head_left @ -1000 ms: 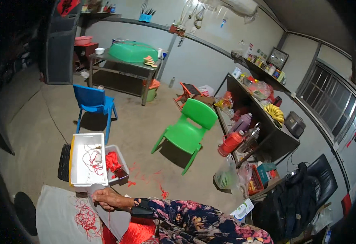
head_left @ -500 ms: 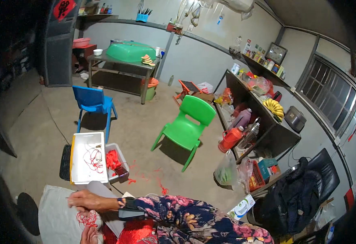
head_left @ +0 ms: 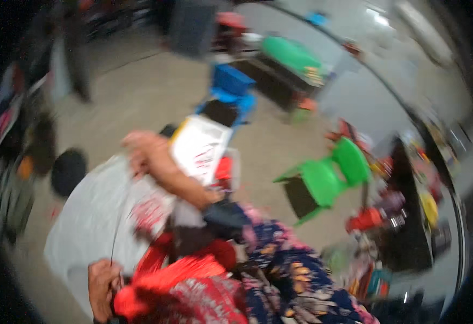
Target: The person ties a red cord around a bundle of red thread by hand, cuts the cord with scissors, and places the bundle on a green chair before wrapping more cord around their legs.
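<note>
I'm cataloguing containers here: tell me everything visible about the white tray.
The white tray is an open rectangle, plastic-looking, with a yellow strip along its left edge and blurred red strands inside. It sits slanted in view, between the right hand and the blue chair. Whether the right forearm touches it, and what supports it, is unclear.

So the sleeve (head_left: 296,270) is navy with a pink and tan floral print, and the lap fabric (head_left: 209,299) is red with a whitish pattern. Bright red bundle (head_left: 185,270), red thread tangle (head_left: 149,214), dark-looking strand (head_left: 116,229), off-white sheet (head_left: 88,216). White tray (head_left: 193,148), yellow edge. 2 chairs: blue chair (head_left: 231,80), green chair (head_left: 323,186).
</note>
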